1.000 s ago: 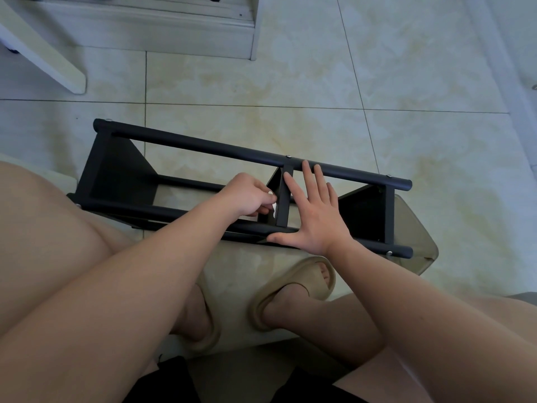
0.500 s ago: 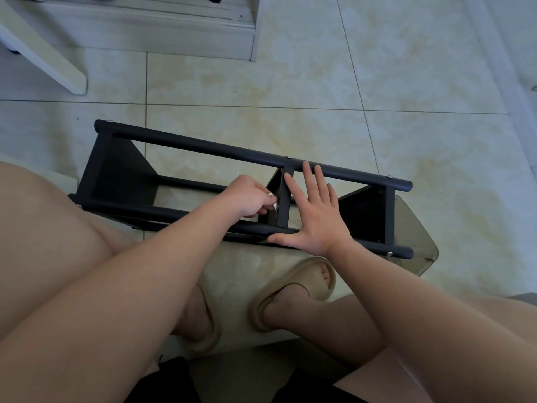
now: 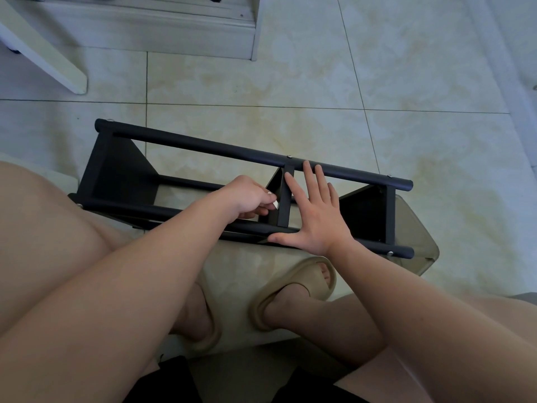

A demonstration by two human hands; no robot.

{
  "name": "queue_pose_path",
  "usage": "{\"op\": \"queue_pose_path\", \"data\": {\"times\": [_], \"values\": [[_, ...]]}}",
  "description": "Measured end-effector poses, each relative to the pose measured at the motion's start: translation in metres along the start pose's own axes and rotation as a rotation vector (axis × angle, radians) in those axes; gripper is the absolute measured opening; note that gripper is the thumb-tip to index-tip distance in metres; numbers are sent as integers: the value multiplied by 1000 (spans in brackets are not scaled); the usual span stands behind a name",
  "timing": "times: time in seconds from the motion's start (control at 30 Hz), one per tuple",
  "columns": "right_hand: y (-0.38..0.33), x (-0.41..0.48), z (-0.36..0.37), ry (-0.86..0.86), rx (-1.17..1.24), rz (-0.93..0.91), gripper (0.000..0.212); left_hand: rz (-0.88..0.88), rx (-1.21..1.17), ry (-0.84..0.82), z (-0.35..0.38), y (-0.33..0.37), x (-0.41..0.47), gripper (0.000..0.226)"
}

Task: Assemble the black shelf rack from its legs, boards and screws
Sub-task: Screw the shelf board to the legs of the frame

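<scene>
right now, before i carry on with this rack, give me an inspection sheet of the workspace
surface: tiled floor; a translucent sheet lies under the rack's right part and the feet
job's things: black shelf rack lies on its side, three boards between its legs; screw heads show on the legs
clutter: nothing seen
grippers: left hand curled at the middle board, what it holds cannot be told; right hand flat, fingers straight, beside that board, thumb on the near leg
cables: nothing seen
surroundings: white furniture leg far left; white cabinet base at the top; beige slippers on the sheet
</scene>
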State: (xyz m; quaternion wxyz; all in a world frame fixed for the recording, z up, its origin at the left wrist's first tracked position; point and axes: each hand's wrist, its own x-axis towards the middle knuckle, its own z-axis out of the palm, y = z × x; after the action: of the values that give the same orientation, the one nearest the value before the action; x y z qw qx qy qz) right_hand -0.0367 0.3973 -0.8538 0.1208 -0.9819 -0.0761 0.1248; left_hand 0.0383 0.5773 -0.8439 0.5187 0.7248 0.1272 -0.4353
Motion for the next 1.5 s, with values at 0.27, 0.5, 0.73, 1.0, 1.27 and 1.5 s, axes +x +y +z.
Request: {"op": "queue_pose_path", "data": {"times": [0.27, 0.5, 0.73, 1.0, 1.27, 1.5], "values": [[-1, 0, 0, 0, 9, 1, 125, -75, 15, -100, -5, 3, -3, 8], [-1, 0, 0, 3, 12, -3, 126, -41, 122, -117, -7, 1, -1, 12], [-1, -1, 0, 4, 4, 2, 126, 41, 289, -150, -12, -3, 0, 20], [-1, -1, 0, 4, -10, 4, 125, 128, 418, -181, -14, -6, -4, 24], [-1, -1, 0, 1, -13, 5, 125, 133, 587, -226, -14, -8, -1, 26], [-1, 0, 0, 5, -7, 1, 125, 190, 586, -127, -19, -5, 0, 25]]}}
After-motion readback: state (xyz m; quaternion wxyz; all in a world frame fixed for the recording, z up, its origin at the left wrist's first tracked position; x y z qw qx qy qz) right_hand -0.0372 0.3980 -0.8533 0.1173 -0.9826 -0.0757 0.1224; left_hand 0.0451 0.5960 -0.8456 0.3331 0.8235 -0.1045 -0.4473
